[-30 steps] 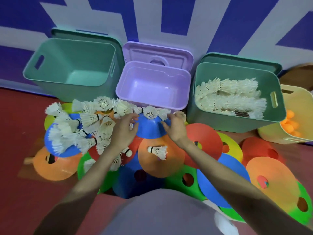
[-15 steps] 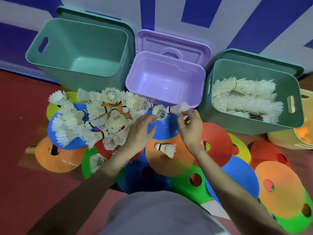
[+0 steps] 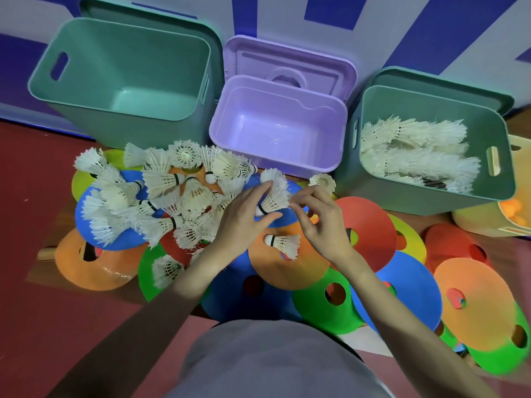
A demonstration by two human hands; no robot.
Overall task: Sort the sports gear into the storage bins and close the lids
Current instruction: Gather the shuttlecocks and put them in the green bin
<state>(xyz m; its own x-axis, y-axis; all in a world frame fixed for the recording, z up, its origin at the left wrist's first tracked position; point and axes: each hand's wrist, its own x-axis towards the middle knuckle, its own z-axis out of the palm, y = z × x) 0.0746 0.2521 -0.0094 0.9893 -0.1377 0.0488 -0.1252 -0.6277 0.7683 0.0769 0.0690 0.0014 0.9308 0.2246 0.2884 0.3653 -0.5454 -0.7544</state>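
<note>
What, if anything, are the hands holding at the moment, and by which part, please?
The left hand holds a white shuttlecock near its cork base, feathers pointing away. The right hand touches its feather skirt with curled fingertips; a firm grip cannot be told.

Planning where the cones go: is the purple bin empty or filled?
Empty. The purple bin shows only its bare floor, and its lid stands open behind it.

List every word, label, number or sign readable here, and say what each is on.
None can be read. The green bins, the purple bin, the shuttlecocks and the disc cones carry no legible print. The wall shows only large blue-and-white shapes, cropped too much to read as letters.
</note>
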